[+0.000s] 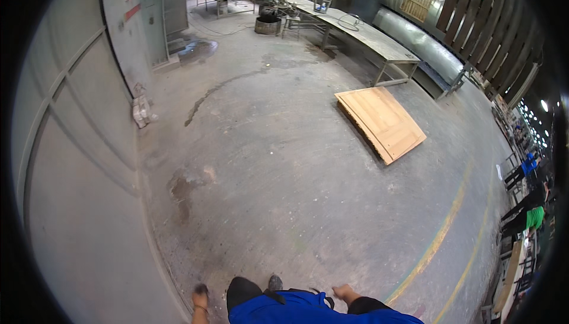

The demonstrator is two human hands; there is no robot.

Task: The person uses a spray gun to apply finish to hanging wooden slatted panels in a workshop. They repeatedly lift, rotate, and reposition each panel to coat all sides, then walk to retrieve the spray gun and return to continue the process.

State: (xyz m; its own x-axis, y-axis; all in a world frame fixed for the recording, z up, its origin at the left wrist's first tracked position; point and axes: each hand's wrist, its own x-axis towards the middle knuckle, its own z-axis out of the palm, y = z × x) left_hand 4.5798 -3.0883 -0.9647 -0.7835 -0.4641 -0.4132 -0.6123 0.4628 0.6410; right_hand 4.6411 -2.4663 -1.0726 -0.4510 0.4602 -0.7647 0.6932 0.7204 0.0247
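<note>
Bearings were taken from the wearer, facing twelve. The worn grey concrete floor (261, 193) spread from ten to two. A tall grey wall with raised ribs (77, 152) stood from nine to eleven. A long grey-topped table on metal legs (379, 42) ran away between twelve and one. The pale rectangular wooden panel with a framed inset (381, 119) lay low over the floor at one, near the table's closer end and well apart from both hands (its left edge was dark; its support could not be determined). A round brownish tub (268, 26) stood at twelve. The left hand (200, 298) was at nine, nearest the wall; its grip could not be determined. The right hand (344, 292) was at three, beside the royal-blue garment (296, 310); its grip likewise could not be determined.
</note>
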